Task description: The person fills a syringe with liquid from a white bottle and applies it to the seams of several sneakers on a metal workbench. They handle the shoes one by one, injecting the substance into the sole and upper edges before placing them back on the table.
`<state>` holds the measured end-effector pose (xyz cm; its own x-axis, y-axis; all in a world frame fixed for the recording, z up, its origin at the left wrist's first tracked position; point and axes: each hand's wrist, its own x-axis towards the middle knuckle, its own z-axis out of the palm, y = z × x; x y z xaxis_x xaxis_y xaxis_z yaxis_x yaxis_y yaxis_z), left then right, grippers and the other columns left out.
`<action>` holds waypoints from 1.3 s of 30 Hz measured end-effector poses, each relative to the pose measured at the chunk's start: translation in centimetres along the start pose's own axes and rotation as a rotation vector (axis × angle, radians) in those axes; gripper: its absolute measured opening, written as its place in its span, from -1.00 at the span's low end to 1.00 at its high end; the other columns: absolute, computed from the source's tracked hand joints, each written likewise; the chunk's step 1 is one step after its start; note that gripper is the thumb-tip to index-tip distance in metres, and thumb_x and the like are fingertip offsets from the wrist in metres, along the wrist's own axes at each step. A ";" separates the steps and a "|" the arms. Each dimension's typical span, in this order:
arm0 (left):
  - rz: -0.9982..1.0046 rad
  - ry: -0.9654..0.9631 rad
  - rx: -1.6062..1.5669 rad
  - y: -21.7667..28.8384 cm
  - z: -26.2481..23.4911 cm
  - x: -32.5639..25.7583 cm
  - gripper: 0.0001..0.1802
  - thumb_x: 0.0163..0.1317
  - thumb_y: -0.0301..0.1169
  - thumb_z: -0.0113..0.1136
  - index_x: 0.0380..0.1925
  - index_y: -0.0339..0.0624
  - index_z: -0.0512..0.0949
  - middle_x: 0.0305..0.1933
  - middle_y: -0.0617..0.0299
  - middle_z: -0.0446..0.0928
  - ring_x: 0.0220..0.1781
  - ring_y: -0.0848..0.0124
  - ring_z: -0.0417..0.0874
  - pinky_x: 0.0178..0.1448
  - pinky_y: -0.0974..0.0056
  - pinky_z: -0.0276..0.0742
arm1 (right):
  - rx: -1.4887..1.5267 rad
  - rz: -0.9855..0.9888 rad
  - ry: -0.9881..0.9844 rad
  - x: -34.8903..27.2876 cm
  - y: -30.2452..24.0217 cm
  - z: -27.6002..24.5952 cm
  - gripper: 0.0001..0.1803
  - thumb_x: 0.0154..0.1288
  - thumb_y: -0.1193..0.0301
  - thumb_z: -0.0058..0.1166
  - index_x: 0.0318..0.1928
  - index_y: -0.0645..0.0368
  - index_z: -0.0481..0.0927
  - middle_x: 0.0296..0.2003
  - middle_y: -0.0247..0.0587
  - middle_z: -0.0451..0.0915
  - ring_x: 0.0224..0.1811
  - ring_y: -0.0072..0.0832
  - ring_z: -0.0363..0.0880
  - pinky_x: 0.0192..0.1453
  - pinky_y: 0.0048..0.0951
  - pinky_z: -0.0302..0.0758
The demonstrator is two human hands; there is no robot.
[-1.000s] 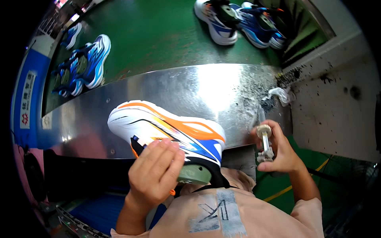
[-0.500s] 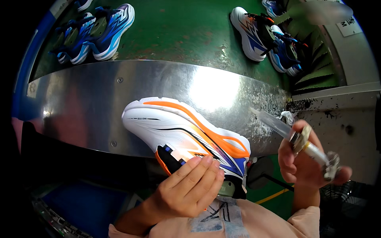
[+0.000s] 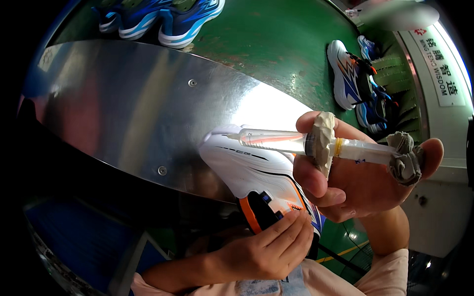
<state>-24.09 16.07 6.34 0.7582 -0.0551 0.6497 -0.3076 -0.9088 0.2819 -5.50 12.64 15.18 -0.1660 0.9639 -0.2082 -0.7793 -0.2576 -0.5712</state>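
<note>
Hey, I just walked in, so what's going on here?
A person is working on a white shoe with both hands. The left hand holds it by its side, at the near edge of a metal ledge. The right hand grips a syringe, thumb at the plunger end. The syringe's tip shows over the toe; whether it touches is unclear. Beyond the ledge, blue shoes and other shoes sit on a green surface.

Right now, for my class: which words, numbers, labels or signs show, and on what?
White sign: large dark characters, red emblem; legible, left unquoted.
Syringe: scale marks and tiny figures, not reliably legible.
Nearest white shoe: tiny dark lettering, too small to read.
</note>
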 end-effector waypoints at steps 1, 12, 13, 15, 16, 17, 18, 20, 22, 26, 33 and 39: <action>-0.006 0.006 0.003 0.0 0.1 -0.1 -0.81 0.18 -0.38 0.09 -0.27 -0.18 0.61 -0.22 0.22 0.61 -0.11 0.33 0.66 0.20 0.23 0.50 | 0.022 0.008 -0.004 0.3 0.1 0.0 0.47 -0.24 -0.52 0.11 0.41 0.28 -0.21 0.02 0.14 0.34 -0.28 -0.52 0.29 -0.42 -0.64 0.34; 0.004 0.007 -0.015 -0.3 0.3 -0.6 -0.76 0.20 -0.37 0.03 -0.28 -0.30 0.61 -0.15 0.14 0.63 -0.01 0.26 0.64 0.26 0.18 0.49 | -0.042 0.157 0.134 2.6 -1.4 0.7 0.35 -0.09 -0.42 0.16 0.39 0.29 -0.18 -0.07 0.12 0.33 -0.32 -0.52 0.24 -0.39 -0.63 0.41; 0.010 0.004 -0.011 -0.4 0.2 -0.5 -0.76 0.20 -0.37 0.03 -0.28 -0.30 0.61 -0.15 0.14 0.63 0.00 0.26 0.64 0.26 0.18 0.49 | -0.051 0.157 0.132 2.8 -1.6 0.6 0.35 -0.08 -0.42 0.15 0.39 0.31 -0.17 -0.08 0.13 0.33 -0.32 -0.52 0.23 -0.40 -0.63 0.42; -0.003 0.000 0.002 -0.3 0.1 -0.5 -0.76 0.20 -0.37 0.03 -0.28 -0.30 0.61 -0.15 0.14 0.63 0.00 0.26 0.64 0.26 0.18 0.48 | -0.068 0.134 0.132 3.1 -1.5 0.7 0.34 -0.08 -0.40 0.17 0.37 0.34 -0.15 -0.11 0.15 0.35 -0.34 -0.52 0.23 -0.41 -0.63 0.43; -0.006 0.000 0.008 -0.3 0.1 -0.5 -0.76 0.20 -0.37 0.03 -0.28 -0.30 0.61 -0.14 0.14 0.63 0.00 0.26 0.64 0.26 0.18 0.48 | -0.077 0.126 0.172 2.8 -1.6 1.1 0.34 -0.09 -0.39 0.19 0.36 0.36 -0.13 -0.13 0.16 0.36 -0.34 -0.53 0.22 -0.41 -0.63 0.43; -0.002 -0.005 0.010 -0.3 0.1 -0.5 -0.76 0.20 -0.37 0.03 -0.28 -0.29 0.61 -0.14 0.14 0.63 0.00 0.27 0.64 0.26 0.18 0.47 | -0.086 0.119 0.212 2.5 -1.7 1.5 0.33 -0.10 -0.37 0.22 0.35 0.38 -0.12 -0.16 0.17 0.38 -0.35 -0.53 0.22 -0.42 -0.63 0.44; 0.002 -0.010 0.012 -0.3 0.0 -0.5 -0.76 0.19 -0.37 0.03 -0.28 -0.28 0.61 -0.14 0.15 0.63 0.00 0.28 0.64 0.27 0.18 0.47 | -0.148 0.129 0.180 2.2 -2.0 1.4 0.33 -0.11 -0.36 0.24 0.34 0.37 -0.11 -0.17 0.18 0.39 -0.36 -0.53 0.21 -0.42 -0.63 0.44; -0.002 -0.019 0.019 -0.2 0.1 -0.6 -0.77 0.19 -0.37 0.04 -0.29 -0.26 0.61 -0.14 0.17 0.63 0.00 0.30 0.64 0.26 0.19 0.47 | -0.332 0.242 0.388 2.2 -2.4 3.1 0.34 -0.17 -0.36 0.29 0.33 0.35 -0.07 -0.21 0.17 0.42 -0.40 -0.56 0.21 -0.46 -0.65 0.40; -0.009 -0.022 0.023 -0.2 0.1 -0.4 -0.78 0.20 -0.37 0.03 -0.28 -0.23 0.62 -0.14 0.19 0.63 0.00 0.32 0.64 0.26 0.20 0.47 | -0.493 0.434 0.606 2.9 -3.0 4.8 0.35 -0.23 -0.36 0.33 0.32 0.33 -0.03 -0.24 0.16 0.45 -0.44 -0.58 0.21 -0.50 -0.66 0.36; -0.001 -0.049 0.038 -0.4 -0.2 -0.1 -0.79 0.21 -0.38 0.03 -0.26 -0.16 0.62 -0.16 0.20 0.63 0.00 0.35 0.64 0.25 0.22 0.47 | -0.479 0.326 0.676 -0.3 -1.7 4.2 0.44 -0.46 -0.53 0.21 0.27 0.32 0.12 -0.31 -0.01 0.46 -0.49 -0.69 0.15 -0.55 -0.72 0.15; -0.046 -0.112 -0.117 -0.1 -0.5 0.2 -0.79 0.24 -0.43 0.03 -0.22 -0.21 0.62 -0.12 0.15 0.62 0.03 0.26 0.65 0.23 0.16 0.49 | -0.389 0.326 0.835 -3.9 -1.1 5.3 0.54 -0.58 -0.59 0.19 0.28 0.38 0.17 -0.26 -0.01 0.43 -0.40 -0.71 0.17 -0.39 -0.76 0.11; -0.092 -0.157 -0.041 0.3 -1.0 0.8 -0.82 0.18 -0.44 0.12 -0.25 -0.14 0.65 -0.10 0.18 0.64 0.04 0.26 0.64 0.18 0.19 0.51 | -0.180 0.158 0.705 -9.7 2.9 2.2 0.54 -0.65 -0.57 0.24 0.30 0.28 0.16 -0.19 -0.08 0.44 -0.40 -0.76 0.16 -0.31 -0.77 0.15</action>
<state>-24.16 16.18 7.61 0.8634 -0.0391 0.5029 -0.2535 -0.8956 0.3656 -7.49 2.68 17.27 0.2063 0.6583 -0.7239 -0.6575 -0.4546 -0.6008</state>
